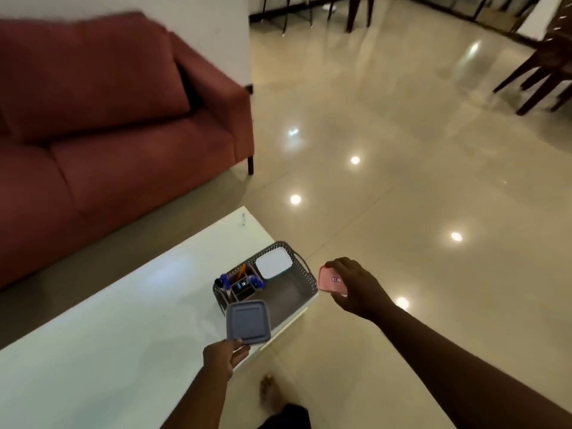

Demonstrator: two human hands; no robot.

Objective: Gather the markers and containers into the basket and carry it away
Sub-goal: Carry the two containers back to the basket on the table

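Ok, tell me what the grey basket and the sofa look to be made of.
The grey perforated basket looks like moulded plastic with a matte finish: its walls show a regular grid of small holes. The dark red sofa looks fabric-upholstered, soft and unshiny, on dark legs, likely wood or metal.

Dim warm room, ceiling-light glare spots on glossy floor (pixel 402 150), soft blur, wide-angle bending

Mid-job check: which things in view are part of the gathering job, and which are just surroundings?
Job:
- grey basket on the white table
- white-lidded container and markers inside it
- grey container, held by left hand
- pink container, held by right hand

Surroundings:
- red sofa
- dark chairs
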